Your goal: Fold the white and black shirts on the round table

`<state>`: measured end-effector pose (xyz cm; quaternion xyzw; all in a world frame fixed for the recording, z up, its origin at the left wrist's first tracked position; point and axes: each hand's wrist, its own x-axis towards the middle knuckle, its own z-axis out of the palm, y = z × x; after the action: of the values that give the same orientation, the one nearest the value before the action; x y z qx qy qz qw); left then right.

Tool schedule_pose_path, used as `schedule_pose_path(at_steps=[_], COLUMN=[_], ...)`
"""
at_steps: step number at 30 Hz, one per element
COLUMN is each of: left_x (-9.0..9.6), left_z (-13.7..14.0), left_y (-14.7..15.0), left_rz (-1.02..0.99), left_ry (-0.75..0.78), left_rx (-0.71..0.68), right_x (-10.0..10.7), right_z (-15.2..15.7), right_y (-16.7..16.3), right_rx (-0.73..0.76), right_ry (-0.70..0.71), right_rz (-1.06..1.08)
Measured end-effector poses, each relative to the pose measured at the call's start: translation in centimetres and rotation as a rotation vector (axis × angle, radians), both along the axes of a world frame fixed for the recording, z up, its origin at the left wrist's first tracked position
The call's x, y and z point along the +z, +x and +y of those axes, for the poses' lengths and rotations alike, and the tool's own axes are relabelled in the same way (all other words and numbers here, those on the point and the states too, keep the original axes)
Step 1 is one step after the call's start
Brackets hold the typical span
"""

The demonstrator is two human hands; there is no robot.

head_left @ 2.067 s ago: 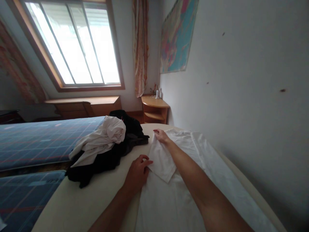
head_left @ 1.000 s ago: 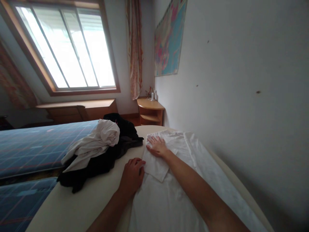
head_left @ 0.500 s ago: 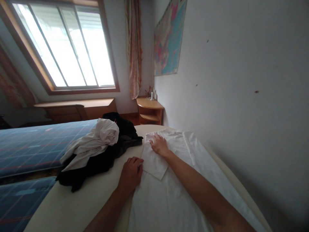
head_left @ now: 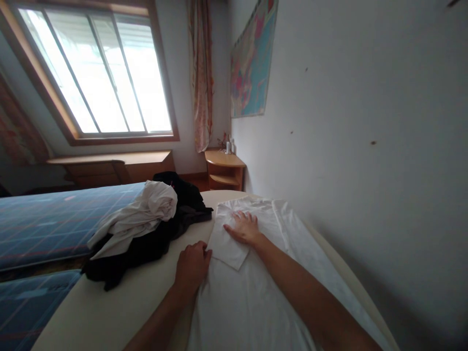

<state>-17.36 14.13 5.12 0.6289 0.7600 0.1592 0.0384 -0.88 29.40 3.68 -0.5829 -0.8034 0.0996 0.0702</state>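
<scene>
A white garment (head_left: 252, 297) of thin cloth lies spread along the round table, with a folded-over flap (head_left: 230, 256) near its left edge. My right hand (head_left: 244, 227) rests flat on the far part of the cloth, fingers spread. At the garment's left edge, my left hand (head_left: 192, 265) has its fingers curled and its thumb against them, pinching the cloth beside the flap. The exact grip is partly hidden by the back of that hand. Which kind of garment it is cannot be made out.
The cream tabletop (head_left: 120, 312) carries a pile of black clothes (head_left: 146, 248) with a crumpled pale garment (head_left: 155, 202) on top. Left of it are blue plaid mattresses (head_left: 66, 224). A white wall (head_left: 347, 195) stands close on the right; a corner shelf (head_left: 224, 158) stands behind.
My right hand has slid slightly toward me and to the right over the cloth, its fingers spreading wider. My left hand stays at the garment's edge. The whole view has shifted a little.
</scene>
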Motion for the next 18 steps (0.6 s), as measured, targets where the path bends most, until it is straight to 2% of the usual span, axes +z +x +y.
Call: schedule_pose_path(at_steps=[3,8,13,15,18], left_x=[-0.2,-1.2,-1.5,-1.6,-1.7], left_z=[-0.1,0.0,0.3,0.4,0.5], left_y=[0.4,0.4,0.2,0.2,0.2], left_rz=[0.049,0.097,0.024,0.018,0.02], left_ry=[0.038,0.12,0.152,0.156,0.162], left_rx=[-0.013,-0.033,-0.044,-0.054,-0.071], right_x=[0.4,0.3,0.2,0.3,0.3], right_z=[1.3,4.0,6.5,7.1,7.8], right_y=[0.1,-0.2,-0.1,-0.2,-0.1], right_rx=[-0.025,0.023,0.028,-0.019,-0.18], right_ry=[0.05,-0.061,-0.067,-0.041,0.033], right_rz=[-0.007,0.076,0.085,0.086,0.089])
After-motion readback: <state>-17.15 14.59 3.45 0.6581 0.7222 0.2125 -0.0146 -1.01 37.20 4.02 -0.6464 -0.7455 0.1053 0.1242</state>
